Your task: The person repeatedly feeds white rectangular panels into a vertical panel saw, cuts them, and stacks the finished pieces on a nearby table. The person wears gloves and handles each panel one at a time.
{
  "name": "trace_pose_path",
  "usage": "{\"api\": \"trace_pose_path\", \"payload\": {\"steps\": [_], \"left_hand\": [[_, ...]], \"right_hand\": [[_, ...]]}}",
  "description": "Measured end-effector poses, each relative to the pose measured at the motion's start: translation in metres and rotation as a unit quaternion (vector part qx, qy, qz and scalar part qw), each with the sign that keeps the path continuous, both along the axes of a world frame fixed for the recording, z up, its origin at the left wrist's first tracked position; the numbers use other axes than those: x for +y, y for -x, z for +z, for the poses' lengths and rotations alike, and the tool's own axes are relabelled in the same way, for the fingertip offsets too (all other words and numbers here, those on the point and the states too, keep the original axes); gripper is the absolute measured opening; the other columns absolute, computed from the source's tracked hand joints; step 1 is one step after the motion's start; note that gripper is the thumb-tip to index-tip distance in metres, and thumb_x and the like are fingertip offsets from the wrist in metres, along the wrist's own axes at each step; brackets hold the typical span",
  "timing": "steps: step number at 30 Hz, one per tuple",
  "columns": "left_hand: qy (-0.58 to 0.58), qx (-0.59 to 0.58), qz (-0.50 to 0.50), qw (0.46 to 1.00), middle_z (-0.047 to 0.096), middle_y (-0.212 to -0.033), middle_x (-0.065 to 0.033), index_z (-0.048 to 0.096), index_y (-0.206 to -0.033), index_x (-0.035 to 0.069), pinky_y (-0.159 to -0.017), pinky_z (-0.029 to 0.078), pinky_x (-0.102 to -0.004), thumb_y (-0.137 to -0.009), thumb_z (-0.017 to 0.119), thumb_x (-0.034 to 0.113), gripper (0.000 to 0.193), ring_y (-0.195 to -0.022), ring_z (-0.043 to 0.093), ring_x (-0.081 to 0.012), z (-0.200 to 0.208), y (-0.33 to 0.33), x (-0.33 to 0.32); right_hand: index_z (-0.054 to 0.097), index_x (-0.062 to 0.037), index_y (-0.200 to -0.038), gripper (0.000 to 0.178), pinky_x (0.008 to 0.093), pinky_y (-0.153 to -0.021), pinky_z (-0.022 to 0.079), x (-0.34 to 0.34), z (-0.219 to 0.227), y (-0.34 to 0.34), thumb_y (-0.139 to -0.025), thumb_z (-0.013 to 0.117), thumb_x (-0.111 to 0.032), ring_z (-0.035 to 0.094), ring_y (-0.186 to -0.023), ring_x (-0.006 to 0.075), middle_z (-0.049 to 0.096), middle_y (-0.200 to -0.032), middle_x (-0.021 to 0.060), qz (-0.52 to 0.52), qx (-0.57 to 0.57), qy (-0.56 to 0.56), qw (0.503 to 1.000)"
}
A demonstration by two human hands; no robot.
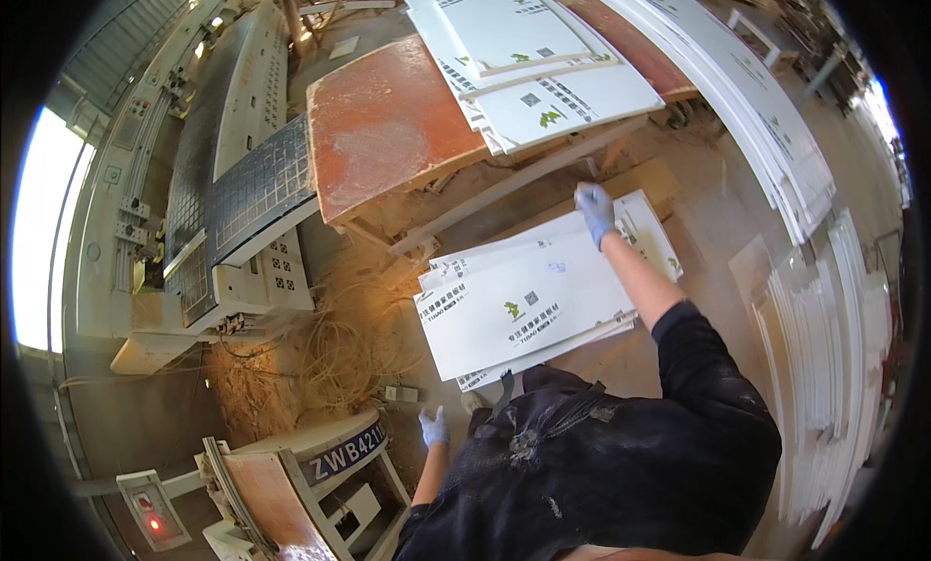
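Your dusty black shirt [582, 454] is closest. Below the near edge of the red-brown tabletop [373, 120], stacked white rectangular panels [529, 282] lie nearer you and leftward of your pale-gloved right hand [595, 215], long axis sideways. That nearer hand curls at their far edge, grip unclear; your pale-gloved left hand [434, 428] spreads empty. The panels look flat, printed, unevenly aligned.

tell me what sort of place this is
Probably a woodworking or panel-processing workshop: a long machine stands at left, white boards lie stacked by the person's right hand, and what looks like sawdust covers part of the floor.
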State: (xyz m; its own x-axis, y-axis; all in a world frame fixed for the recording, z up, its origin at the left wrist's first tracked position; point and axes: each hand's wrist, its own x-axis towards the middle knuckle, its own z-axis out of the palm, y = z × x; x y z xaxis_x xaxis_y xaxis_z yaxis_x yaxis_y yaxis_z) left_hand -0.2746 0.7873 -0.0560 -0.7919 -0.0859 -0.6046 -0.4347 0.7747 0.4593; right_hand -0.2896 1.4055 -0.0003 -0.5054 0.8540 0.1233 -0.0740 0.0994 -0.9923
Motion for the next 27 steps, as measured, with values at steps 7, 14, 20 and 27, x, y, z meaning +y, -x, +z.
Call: {"api": "trace_pose_path", "payload": {"steps": [7,14,20,27], "left_hand": [[-0.077,-0.06,0.072,0.993,0.053,-0.134,-0.0222,0.042,-0.137,0.002,-0.1,0.043,-0.0384,-0.088,0.067,0.035,0.064,-0.124,0.052,-0.0317,0.016,-0.054,0.011],[-0.062,-0.075,0.173,0.98,0.058,-0.127,-0.0208,0.042,-0.135,-0.001,-0.094,0.047,-0.0355,-0.087,0.07,0.032,0.064,-0.116,0.056,-0.0258,0.006,-0.111,-0.027],[-0.029,-0.115,0.168,0.979,0.062,-0.122,-0.0201,0.049,-0.129,0.0,-0.091,0.049,-0.0366,-0.085,0.071,0.036,0.061,-0.11,0.06,-0.0264,0.016,-0.135,-0.055],[0.025,-0.185,0.187,0.964,0.062,-0.122,-0.0204,0.05,-0.128,0.0,-0.091,0.049,-0.0375,-0.085,0.07,0.037,0.061,-0.11,0.06,-0.0277,0.01,-0.107,-0.041]], "right_hand": [[0.059,-0.0061,-0.123,0.052,0.0412,-0.095,0.047,0.135,0.108,0.167,-0.082,0.07,-0.036,0.061,-0.111,0.032,0.065,-0.116,0.0188,-0.063,-0.227,-0.181,0.955],[0.043,-0.0152,-0.141,0.081,0.0446,-0.104,0.041,0.259,0.117,0.187,-0.075,0.069,-0.054,0.052,-0.124,0.0369,0.051,-0.137,0.0198,-0.175,-0.407,-0.167,0.881],[0.034,-0.0094,-0.147,0.093,0.0433,-0.108,0.036,0.342,0.087,0.173,-0.075,0.068,-0.059,0.043,-0.133,0.0341,0.042,-0.147,0.016,-0.226,-0.417,-0.19,0.859],[0.05,-0.0056,-0.136,0.08,0.0421,-0.106,0.037,0.388,0.088,0.156,-0.077,0.066,-0.057,0.048,-0.128,0.035,0.053,-0.137,0.0185,-0.207,-0.447,-0.218,0.842]]}}
